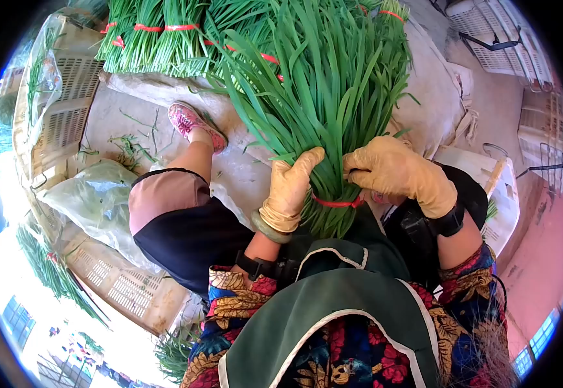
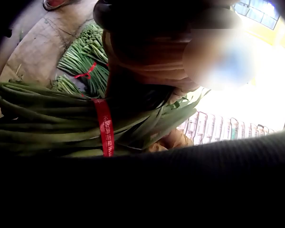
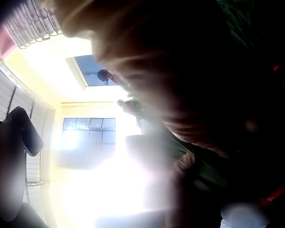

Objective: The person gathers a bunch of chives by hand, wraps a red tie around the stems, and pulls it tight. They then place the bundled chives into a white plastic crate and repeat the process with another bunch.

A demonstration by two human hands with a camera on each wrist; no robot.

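Ok so your left hand (image 1: 287,194) has its thumb (image 1: 309,159) angled up and inward, other fingers mostly hidden. Your right hand (image 1: 403,173) comes in opposite, fingers (image 1: 361,163) curled, small gap between hands. Both forearms (image 1: 459,249) reach forward, left knee's (image 1: 168,202) bent out wide.

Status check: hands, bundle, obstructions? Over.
Left hand gripping green bundle; right hand curled at its right side. Red band around bundle's lower part. Nothing visibly blocking either hand.

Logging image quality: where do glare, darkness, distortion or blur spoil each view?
Head: fisheye curving with black corners and glare lower left, though the long green leafy bundle looks sharp; left wrist: black across the bottom, overexposed white at right; right wrist: white glare, the yellow-gloved right hand soft and shadowed.
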